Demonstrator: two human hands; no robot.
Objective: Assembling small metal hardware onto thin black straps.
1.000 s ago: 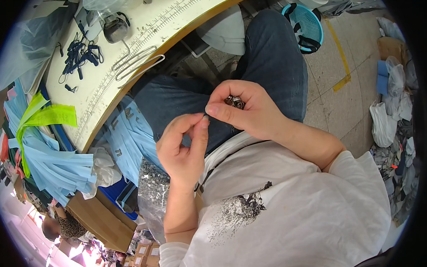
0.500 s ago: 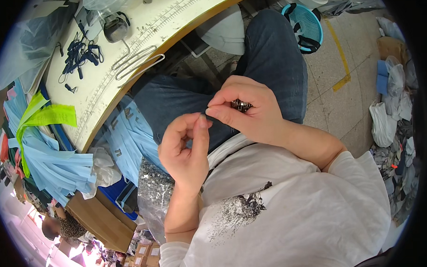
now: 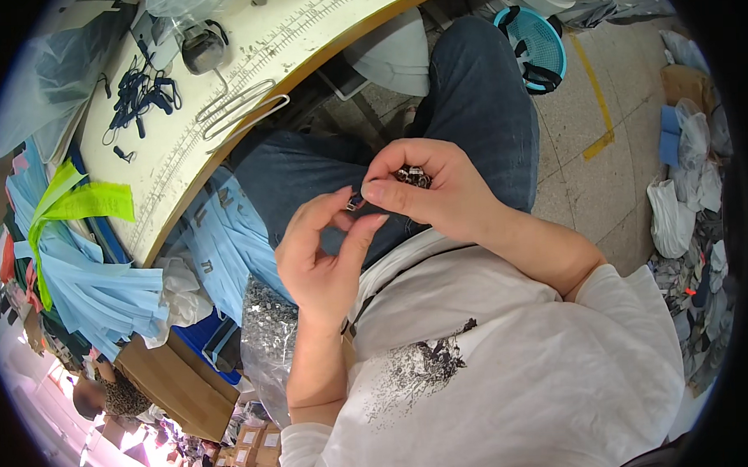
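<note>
Over my lap, my right hand (image 3: 434, 186) is closed around a bunch of small dark metal clasps (image 3: 414, 176), partly hidden by the fingers. At its thumb and index fingertips sits a small dark piece with a shiny metal part (image 3: 354, 204), too small to make out fully. My left hand (image 3: 321, 248) is just left of it, thumb and index finger spread apart. Its index fingertip is beside the small piece; whether they touch I cannot tell. Several dark-blue cord loops (image 3: 143, 97) lie on the white table (image 3: 220, 70) at upper left.
A bent metal rod (image 3: 242, 106) lies at the table's edge. Light-blue strips (image 3: 95, 268) with a bright green band (image 3: 84, 202) hang at left. Light-blue fabric with metal clasps (image 3: 217, 231) drapes beside my thigh. A turquoise basket (image 3: 541, 51) stands on the floor; plastic bags (image 3: 670, 215) lie at right.
My left thumb has come away from its index finger, which opens the pinch. A small metal part now shows between the hands. The right hand has shifted slightly, still holding the clasps.
</note>
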